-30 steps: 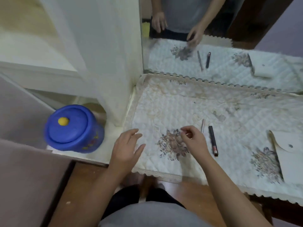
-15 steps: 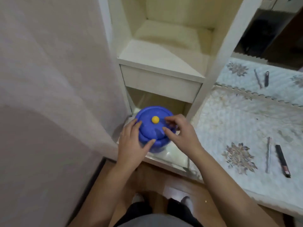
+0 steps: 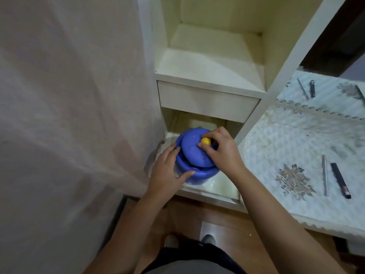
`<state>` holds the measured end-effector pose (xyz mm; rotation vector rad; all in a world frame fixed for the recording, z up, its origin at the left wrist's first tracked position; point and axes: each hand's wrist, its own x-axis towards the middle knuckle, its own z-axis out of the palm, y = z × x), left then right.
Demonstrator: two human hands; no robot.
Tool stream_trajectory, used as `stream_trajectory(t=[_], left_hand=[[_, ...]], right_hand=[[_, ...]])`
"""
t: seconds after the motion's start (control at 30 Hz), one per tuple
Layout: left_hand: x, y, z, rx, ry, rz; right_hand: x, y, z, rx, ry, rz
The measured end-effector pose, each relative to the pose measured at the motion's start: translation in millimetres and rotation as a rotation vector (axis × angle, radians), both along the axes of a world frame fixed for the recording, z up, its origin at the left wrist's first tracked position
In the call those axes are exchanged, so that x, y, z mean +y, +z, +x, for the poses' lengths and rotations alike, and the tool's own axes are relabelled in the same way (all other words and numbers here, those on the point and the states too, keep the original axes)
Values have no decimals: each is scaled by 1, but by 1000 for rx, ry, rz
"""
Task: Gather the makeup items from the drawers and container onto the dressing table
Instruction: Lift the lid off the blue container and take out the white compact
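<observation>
Since half a second ago the lid [image 3: 194,150] of the blue container [image 3: 197,176] has tipped: it lay flat and seated then, and now it sits tilted, its left edge raised off the rim. My right hand [image 3: 223,150] has slid from the lid's right edge up to the yellow knob [image 3: 205,141], which I pinch between thumb and fingertips. My left hand [image 3: 167,172] stays wrapped around the container's left side, thumb along the lower rim and fingers up near the lid, steadying it.

The container stands on the low shelf [image 3: 221,187] of the open cabinet, just left of the table [image 3: 296,139]. I cannot see inside it yet, so what it holds is unknown to me.

Above it, the drawer [image 3: 207,100] looks closed, and the shelf over that shows nothing on it.

On the table's quilted cover two slim items already lie side by side: a silvery stick [image 3: 325,175] and a dark tube [image 3: 340,180]. The mirror behind repeats them.

I judge the task partly done: two pieces are out, the container is only now being opened, and its contents, plus whatever the drawers hold, are left to bring over.
</observation>
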<state>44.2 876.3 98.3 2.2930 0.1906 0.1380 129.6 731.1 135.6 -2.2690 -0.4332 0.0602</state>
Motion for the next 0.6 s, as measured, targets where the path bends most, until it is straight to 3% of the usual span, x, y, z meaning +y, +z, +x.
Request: stream_trajectory(t=[0.37,0.47,0.6], left_hand=[[-9,8,16,-127,-90,215],[-15,12,28,-74,-93,235],[-15,14,44,86,-180,453]], right_hand=[[-67,-3,-15,190,-242,303],[-79,-10,-17,275,-331,402],[-87,-15,-19,366,-415,552]])
